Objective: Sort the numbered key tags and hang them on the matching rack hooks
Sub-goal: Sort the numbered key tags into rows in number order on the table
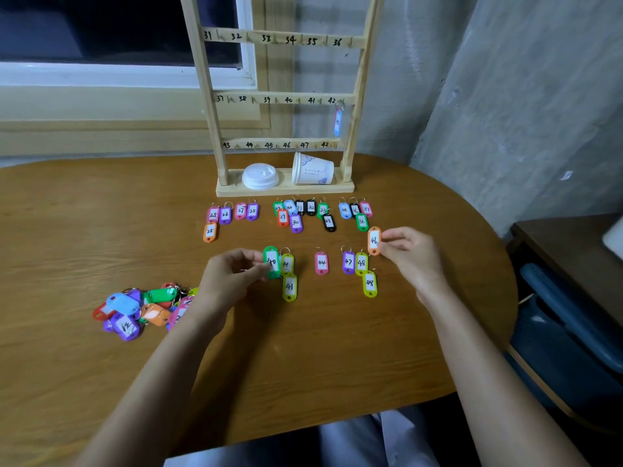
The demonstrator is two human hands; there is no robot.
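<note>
Two pinches logged: your left grip (233, 277) holds green tag 40 (271, 262); your right grip (412, 253) holds orange tag 46 (374, 241).

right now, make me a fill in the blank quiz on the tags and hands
The right hand pinches an orange tag numbered ____.
The tag marked 40 in the left hand is coloured ____.
The one hanging tag on the rack is under hook number ____.
The paper cup on the rack's base lies on its ____.
Missing: 46; green; 42; side.
</note>
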